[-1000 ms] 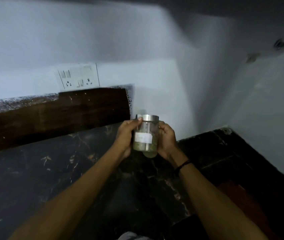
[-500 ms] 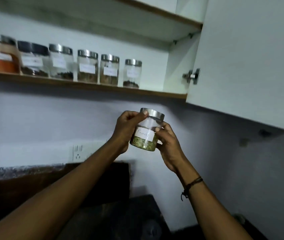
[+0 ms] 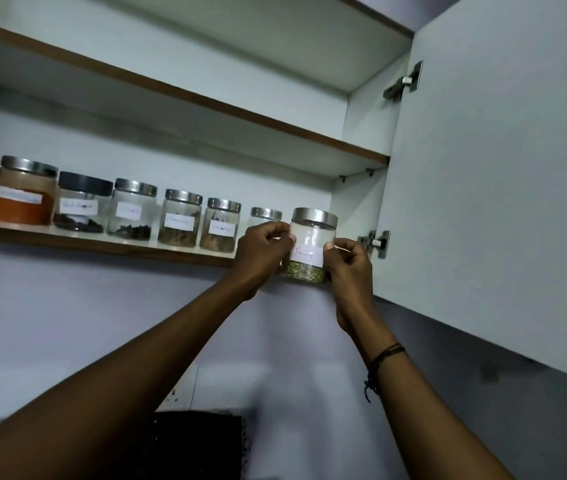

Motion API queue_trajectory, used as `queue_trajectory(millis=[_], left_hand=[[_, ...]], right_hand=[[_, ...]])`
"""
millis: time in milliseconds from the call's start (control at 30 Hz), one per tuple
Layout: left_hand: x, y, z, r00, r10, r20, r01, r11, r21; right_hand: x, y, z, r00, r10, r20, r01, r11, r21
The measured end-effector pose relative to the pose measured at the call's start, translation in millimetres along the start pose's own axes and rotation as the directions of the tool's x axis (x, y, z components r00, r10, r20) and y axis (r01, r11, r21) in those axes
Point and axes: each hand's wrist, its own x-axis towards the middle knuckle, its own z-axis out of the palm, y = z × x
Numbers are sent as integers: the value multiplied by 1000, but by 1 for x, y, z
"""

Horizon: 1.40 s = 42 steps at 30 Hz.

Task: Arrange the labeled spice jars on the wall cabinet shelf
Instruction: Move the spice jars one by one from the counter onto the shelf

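A clear fennel jar [image 3: 309, 247] with a steel lid, a white handwritten label and green seeds at its bottom is held at the right end of the lower cabinet shelf [image 3: 102, 242]. My left hand [image 3: 263, 252] grips its left side and my right hand [image 3: 348, 268] its right side. The jar's base hangs level with the shelf's front edge; whether it touches the shelf I cannot tell. To its left stands a row of several labeled spice jars [image 3: 180, 221], one partly hidden behind my left hand.
The white cabinet door [image 3: 500, 185] stands open at the right, with hinges [image 3: 377, 242] close to my right hand. An upper shelf [image 3: 206, 102] runs above the jars. Below are a grey wall and a dark backsplash [image 3: 199, 445].
Both hands have lifted the fennel jar from over the dark counter up to the right end of the shelf. The view has tilted upward to the open cabinet.
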Motion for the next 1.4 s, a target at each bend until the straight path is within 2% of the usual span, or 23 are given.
queue_trajectory(millis=[67, 233, 333, 467, 633, 833, 1000, 1133, 1200, 1333, 1400], left_hand=[[11, -3, 7, 999, 33, -17, -33, 998, 51], [43, -16, 23, 988, 153, -21, -138, 933, 331], [62, -23, 29, 979, 204, -2, -173, 837, 519], [85, -32, 39, 987, 159, 19, -133, 748, 651], [109, -45, 51, 996, 3, 84, -61, 709, 703], [126, -66, 56, 992, -27, 122, -67, 708, 703], [126, -87, 58, 993, 59, 102, -113, 706, 700], [120, -85, 58, 991, 116, 65, -128, 711, 691], [114, -85, 58, 987, 153, 42, -141, 727, 672], [80, -87, 56, 955, 286, 72, -276, 777, 566], [64, -87, 55, 933, 354, 69, -341, 805, 484]], right_hand=[[12, 3, 5, 998, -39, -56, 36, 997, -63], [47, 18, 18, 993, -55, -109, 28, 971, -239], [70, 28, 25, 995, -59, -78, 29, 942, -335], [97, 43, 30, 997, -42, 67, 69, 880, -470], [133, 63, 30, 988, 33, 149, 66, 790, -609], [154, 86, 34, 973, 105, 204, 60, 743, -666], [156, 94, 36, 960, 100, 263, 129, 676, -726], [148, 91, 34, 959, 85, 271, 148, 667, -730], [137, 87, 32, 964, 41, 262, 163, 689, -706], [86, 85, 19, 960, -162, 228, 267, 776, -572], [65, 86, 14, 953, -204, 226, 288, 845, -450]])
